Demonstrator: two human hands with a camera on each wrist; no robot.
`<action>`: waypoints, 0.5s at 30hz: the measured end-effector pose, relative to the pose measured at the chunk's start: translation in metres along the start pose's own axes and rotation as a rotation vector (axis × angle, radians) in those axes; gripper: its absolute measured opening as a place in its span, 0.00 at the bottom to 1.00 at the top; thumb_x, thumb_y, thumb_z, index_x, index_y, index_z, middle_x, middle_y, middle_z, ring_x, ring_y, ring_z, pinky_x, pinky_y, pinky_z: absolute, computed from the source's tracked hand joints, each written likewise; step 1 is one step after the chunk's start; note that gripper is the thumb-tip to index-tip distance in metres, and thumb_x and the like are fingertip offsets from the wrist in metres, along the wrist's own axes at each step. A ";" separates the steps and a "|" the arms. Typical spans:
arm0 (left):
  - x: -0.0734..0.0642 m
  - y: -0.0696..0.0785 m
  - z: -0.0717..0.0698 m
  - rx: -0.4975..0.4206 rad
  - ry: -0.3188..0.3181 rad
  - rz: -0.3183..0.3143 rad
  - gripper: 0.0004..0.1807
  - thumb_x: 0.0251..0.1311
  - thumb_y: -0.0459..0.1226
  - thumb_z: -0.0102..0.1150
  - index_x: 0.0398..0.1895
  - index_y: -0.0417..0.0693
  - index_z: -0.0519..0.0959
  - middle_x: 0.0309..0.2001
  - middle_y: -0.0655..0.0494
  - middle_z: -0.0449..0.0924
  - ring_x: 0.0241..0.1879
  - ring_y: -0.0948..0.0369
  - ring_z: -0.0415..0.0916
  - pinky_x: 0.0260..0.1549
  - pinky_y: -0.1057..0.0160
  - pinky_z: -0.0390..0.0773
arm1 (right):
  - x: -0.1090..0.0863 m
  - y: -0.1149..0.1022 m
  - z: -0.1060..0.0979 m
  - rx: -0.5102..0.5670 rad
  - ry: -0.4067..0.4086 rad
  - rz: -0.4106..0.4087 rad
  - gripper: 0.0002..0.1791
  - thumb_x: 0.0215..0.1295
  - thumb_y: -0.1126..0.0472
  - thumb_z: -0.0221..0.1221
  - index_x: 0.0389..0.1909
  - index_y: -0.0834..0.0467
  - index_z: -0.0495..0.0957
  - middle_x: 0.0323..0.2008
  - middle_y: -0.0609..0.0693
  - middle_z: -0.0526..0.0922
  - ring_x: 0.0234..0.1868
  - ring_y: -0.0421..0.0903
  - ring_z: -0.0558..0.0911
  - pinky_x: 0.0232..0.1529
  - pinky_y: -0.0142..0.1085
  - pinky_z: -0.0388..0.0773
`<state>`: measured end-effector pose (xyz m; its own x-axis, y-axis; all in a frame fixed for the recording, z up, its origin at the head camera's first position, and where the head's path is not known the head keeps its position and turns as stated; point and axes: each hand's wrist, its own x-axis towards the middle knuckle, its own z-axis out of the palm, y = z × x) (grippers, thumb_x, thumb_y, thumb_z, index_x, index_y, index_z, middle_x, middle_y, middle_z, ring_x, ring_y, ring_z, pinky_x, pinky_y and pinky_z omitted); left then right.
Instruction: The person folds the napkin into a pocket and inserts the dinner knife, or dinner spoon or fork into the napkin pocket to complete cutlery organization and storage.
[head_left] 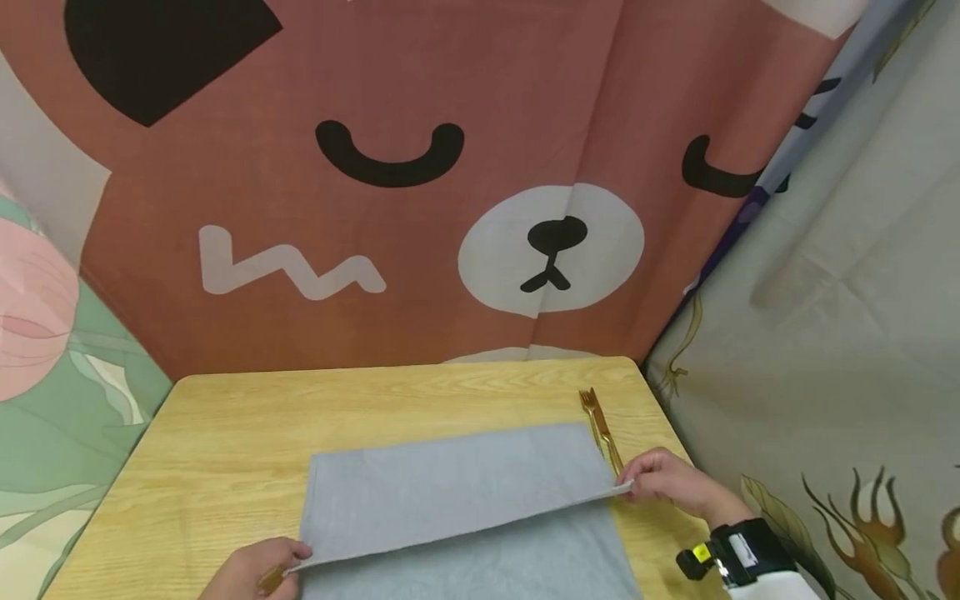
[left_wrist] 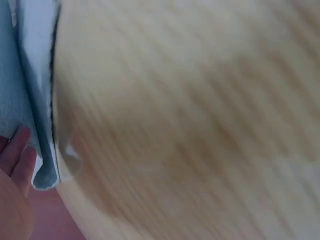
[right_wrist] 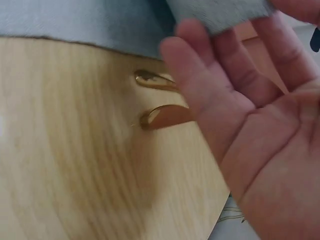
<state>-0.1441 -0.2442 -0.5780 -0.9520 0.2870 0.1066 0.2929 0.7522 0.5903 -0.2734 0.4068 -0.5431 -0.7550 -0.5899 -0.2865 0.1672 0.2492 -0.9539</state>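
Note:
A grey-blue cloth lies over the table, with one edge raised as a flap above a lower layer. At the flap's left corner, my left hand pinches the edge. My right hand pinches the opposite corner between thumb and fingers, beside the cutlery. In the left wrist view, fingers press against the layered cloth. The right wrist view has the cloth corner held at the fingertips, palm toward the camera. A gold fork and a gold knife lie close together just right of the cloth.
The light wooden table has rounded far corners. Behind it hangs a curtain with a bear face. A pale patterned curtain runs along the right side, and a green and pink one along the left.

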 end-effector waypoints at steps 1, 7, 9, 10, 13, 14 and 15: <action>-0.002 0.000 0.001 0.012 -0.019 0.024 0.14 0.58 0.34 0.68 0.33 0.69 0.83 0.41 0.76 0.86 0.41 0.78 0.80 0.35 0.71 0.80 | -0.001 0.001 0.001 0.008 -0.022 0.012 0.09 0.67 0.72 0.56 0.38 0.74 0.83 0.43 0.47 0.89 0.46 0.46 0.89 0.51 0.42 0.86; -0.004 -0.012 0.020 0.131 0.143 0.491 0.16 0.43 0.39 0.79 0.23 0.68 0.77 0.34 0.75 0.84 0.34 0.79 0.77 0.31 0.81 0.72 | 0.000 0.009 0.009 -0.059 -0.093 0.101 0.13 0.64 0.70 0.60 0.39 0.80 0.80 0.37 0.47 0.89 0.40 0.43 0.87 0.45 0.39 0.87; -0.002 -0.018 0.027 0.190 0.216 0.614 0.19 0.37 0.43 0.81 0.19 0.70 0.74 0.34 0.76 0.82 0.34 0.79 0.75 0.33 0.83 0.70 | 0.000 0.011 0.013 -0.100 -0.098 0.133 0.13 0.62 0.69 0.61 0.37 0.79 0.81 0.34 0.45 0.88 0.37 0.41 0.86 0.42 0.37 0.87; -0.001 -0.020 0.029 0.199 0.231 0.655 0.19 0.35 0.42 0.81 0.18 0.69 0.74 0.34 0.77 0.82 0.34 0.79 0.74 0.33 0.83 0.69 | 0.000 0.012 0.014 -0.117 -0.101 0.148 0.13 0.62 0.68 0.61 0.37 0.78 0.82 0.33 0.44 0.87 0.37 0.41 0.86 0.41 0.37 0.87; 0.002 -0.026 0.035 0.218 0.219 0.694 0.19 0.34 0.43 0.81 0.17 0.71 0.75 0.36 0.79 0.79 0.35 0.81 0.69 0.34 0.82 0.64 | 0.002 0.013 0.019 -0.154 -0.109 0.195 0.14 0.62 0.65 0.63 0.35 0.76 0.83 0.29 0.43 0.86 0.33 0.40 0.84 0.38 0.36 0.86; 0.003 -0.028 0.037 0.224 0.203 0.688 0.19 0.36 0.45 0.81 0.17 0.71 0.74 0.36 0.80 0.78 0.35 0.81 0.69 0.34 0.82 0.63 | 0.003 0.012 0.020 -0.166 -0.114 0.212 0.15 0.63 0.63 0.64 0.34 0.76 0.82 0.28 0.43 0.86 0.31 0.39 0.83 0.37 0.35 0.85; 0.004 -0.029 0.038 0.222 0.191 0.681 0.19 0.37 0.45 0.81 0.17 0.71 0.74 0.36 0.80 0.78 0.35 0.81 0.68 0.33 0.82 0.61 | 0.005 0.011 0.021 -0.187 -0.125 0.224 0.17 0.64 0.62 0.64 0.33 0.77 0.81 0.26 0.43 0.85 0.28 0.39 0.81 0.33 0.34 0.83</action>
<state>-0.1534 -0.2423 -0.6251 -0.5465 0.6399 0.5403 0.8158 0.5526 0.1706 -0.2620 0.3903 -0.5571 -0.6267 -0.5914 -0.5074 0.1924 0.5136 -0.8362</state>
